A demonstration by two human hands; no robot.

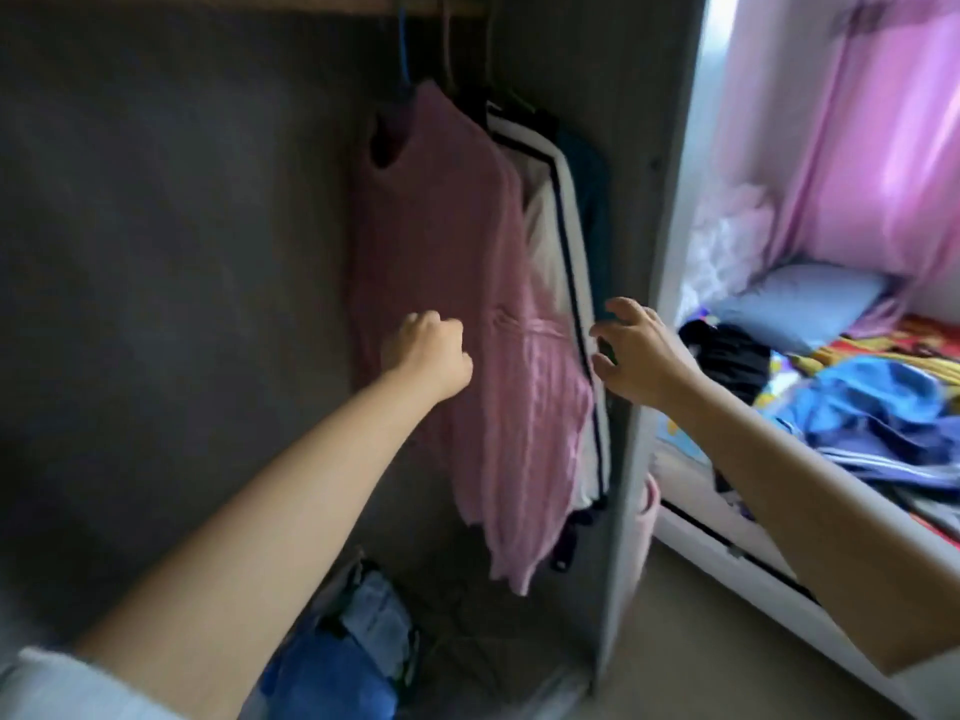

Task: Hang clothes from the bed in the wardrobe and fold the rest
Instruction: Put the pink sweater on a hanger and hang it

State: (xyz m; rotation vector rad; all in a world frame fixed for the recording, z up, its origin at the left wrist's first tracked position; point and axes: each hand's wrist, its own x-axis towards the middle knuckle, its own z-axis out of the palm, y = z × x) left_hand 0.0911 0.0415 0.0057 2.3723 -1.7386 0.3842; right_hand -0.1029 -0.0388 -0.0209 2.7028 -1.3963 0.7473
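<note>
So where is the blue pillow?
In the head view the blue pillow lies on the bed at the right, below the pink curtain, just behind the pile of clothes.

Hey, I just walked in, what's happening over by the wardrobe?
A person is standing at the open wardrobe, both arms reaching in. The left hand is curled against a pink top that already hangs from the rail; whether it pinches the cloth is unclear. The right hand, fingers spread, is at the edge of the hanging white garment with dark stripes. A blue garment and other clothes lie unfolded on the bed.
</note>
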